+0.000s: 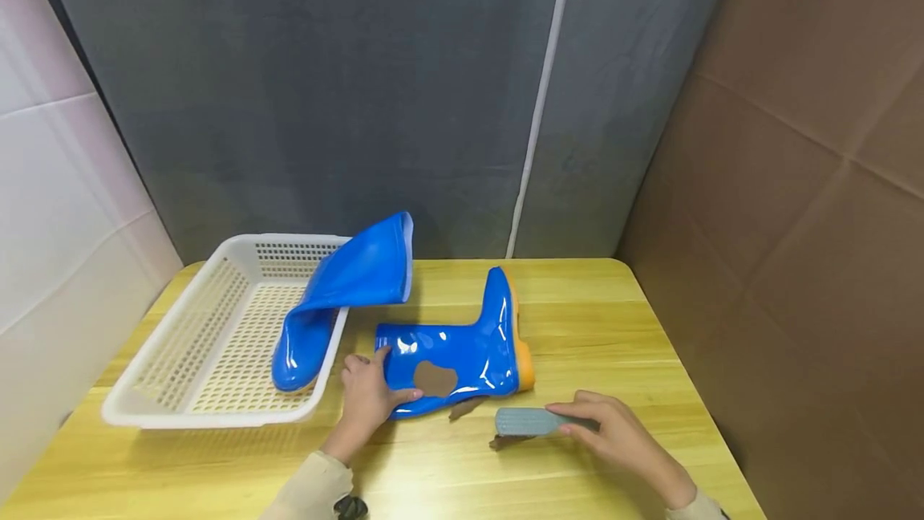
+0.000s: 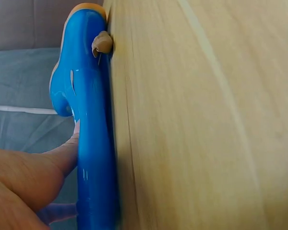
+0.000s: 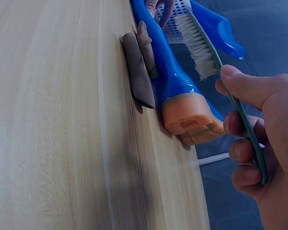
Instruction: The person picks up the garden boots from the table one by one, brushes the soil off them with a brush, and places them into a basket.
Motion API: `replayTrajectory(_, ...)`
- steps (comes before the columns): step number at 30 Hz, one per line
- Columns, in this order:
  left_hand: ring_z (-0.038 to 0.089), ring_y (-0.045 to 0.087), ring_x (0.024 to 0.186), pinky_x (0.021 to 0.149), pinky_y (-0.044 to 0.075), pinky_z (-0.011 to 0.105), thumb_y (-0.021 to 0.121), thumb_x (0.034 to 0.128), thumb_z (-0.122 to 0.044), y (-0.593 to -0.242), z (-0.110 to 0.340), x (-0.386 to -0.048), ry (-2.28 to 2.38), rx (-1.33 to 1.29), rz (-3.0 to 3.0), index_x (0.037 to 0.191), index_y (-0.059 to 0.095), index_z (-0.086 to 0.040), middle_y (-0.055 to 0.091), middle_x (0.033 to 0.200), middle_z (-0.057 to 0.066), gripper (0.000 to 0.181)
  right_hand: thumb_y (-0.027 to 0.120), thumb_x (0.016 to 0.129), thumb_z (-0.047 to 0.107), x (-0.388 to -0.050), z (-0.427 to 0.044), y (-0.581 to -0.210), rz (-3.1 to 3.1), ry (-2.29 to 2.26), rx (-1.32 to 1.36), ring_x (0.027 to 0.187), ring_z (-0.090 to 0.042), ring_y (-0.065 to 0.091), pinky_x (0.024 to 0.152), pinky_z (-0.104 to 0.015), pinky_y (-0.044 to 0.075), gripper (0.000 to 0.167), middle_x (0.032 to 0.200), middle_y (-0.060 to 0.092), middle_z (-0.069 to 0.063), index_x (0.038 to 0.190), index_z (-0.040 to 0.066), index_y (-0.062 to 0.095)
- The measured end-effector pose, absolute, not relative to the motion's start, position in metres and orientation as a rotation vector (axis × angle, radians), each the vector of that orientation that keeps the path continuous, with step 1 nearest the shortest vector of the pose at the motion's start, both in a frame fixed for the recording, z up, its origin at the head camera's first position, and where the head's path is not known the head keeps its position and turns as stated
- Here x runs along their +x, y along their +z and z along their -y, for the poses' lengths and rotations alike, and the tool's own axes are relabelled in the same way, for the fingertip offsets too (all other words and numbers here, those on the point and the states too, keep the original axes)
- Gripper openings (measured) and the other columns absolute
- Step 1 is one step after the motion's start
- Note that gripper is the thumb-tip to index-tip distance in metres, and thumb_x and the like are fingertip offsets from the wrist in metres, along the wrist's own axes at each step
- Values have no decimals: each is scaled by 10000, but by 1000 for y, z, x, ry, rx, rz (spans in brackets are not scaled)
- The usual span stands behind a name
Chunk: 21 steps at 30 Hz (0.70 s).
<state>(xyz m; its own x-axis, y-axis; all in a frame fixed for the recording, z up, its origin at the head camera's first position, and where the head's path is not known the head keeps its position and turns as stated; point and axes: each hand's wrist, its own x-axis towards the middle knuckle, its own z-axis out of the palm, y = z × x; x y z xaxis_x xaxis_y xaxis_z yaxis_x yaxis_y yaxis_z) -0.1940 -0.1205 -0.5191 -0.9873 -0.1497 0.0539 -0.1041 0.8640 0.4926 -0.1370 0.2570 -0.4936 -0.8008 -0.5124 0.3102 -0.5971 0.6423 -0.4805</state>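
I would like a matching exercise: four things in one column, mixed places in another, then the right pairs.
Things
1. White perforated plastic basket
2. Grey-green brush with white bristles
3. Glossy blue boot with orange sole
4. Blue boot with bent shaft

Places
A. Foot inside the basket, top past its rim
B. In the right hand
C. Under the left hand
D. Leftmost on the yellow wooden table

Pairs: 1-D; 2-B; 3-C; 4-A

No readable lettering here, no legible number, no brand, no label, no sign, across all three views.
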Motion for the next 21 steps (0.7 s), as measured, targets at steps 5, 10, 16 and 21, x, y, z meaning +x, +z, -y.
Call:
replayTrajectory(5,465,481,1087,940,498,595,906,647,-456,-521,123,-196,-933,252,2872,1393,525,-27,467,1209,345,941,716,887,288,-137,-257,-494,2743,894,896,649,88,375,558,-121,383,291,758,496,194,1171,233,743)
replayTrajectory(10,501,466,1187,1011,464,640,884,704,-426,-518,124,-198,-1171,275,2784,1380,531,-17,432,1331,373,865,709,895,294,-138,-257,-493,2770,910,879,652,84,386,561,-129,388,295,763,501,192,1185,248,735)
replayTrajectory(16,545,400,1352,1078,408,646,828,798,-361,-507,123,-197,-1536,287,2744,1414,508,-41,424,1464,353,764,723,883,266,-138,-257,-493,2761,914,884,657,82,393,567,-132,396,303,769,514,187,1184,243,736)
replayTrajectory(21,556,353,1390,1095,373,661,793,843,-298,-503,124,-195,-1812,320,2737,1456,467,-71,346,1524,345,731,721,883,268,-138,-257,-493,2738,901,904,654,84,387,563,-126,392,300,766,512,189,1182,239,737)
